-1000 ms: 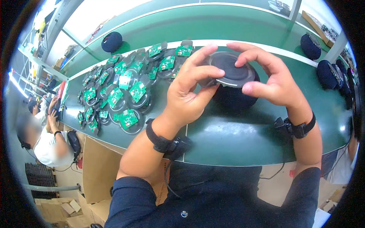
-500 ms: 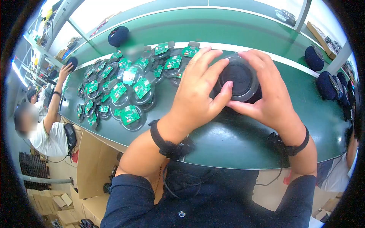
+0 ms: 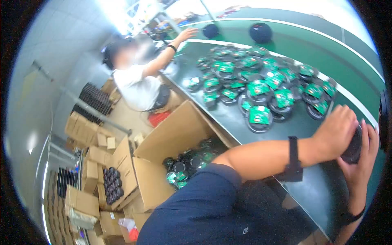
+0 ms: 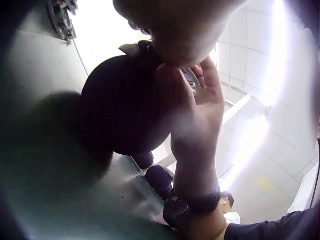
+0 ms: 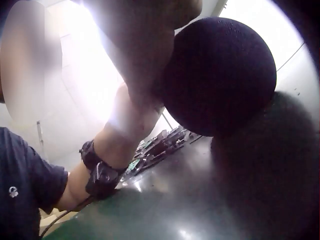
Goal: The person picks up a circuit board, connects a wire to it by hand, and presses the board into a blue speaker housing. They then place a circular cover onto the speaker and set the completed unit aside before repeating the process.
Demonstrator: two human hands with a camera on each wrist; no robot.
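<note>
A white emblem [image 3: 245, 231] on the dark shirt [image 3: 192, 204] is too small to read. The left grip [image 3: 337, 128] and right grip [image 3: 364, 163], fingers partly hidden, curl around one black ball-shaped unit [image 3: 353, 148] over the desk [image 3: 302, 195]. In the head view, two dark balls [image 3: 260, 33] sit beyond heaped circuit boards [image 3: 259, 87], too overlapped to count.

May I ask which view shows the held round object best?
The right wrist: the round object shows large, least covered. Left wrist: one side hidden. Head: only part, between left hand and right hand.
</note>
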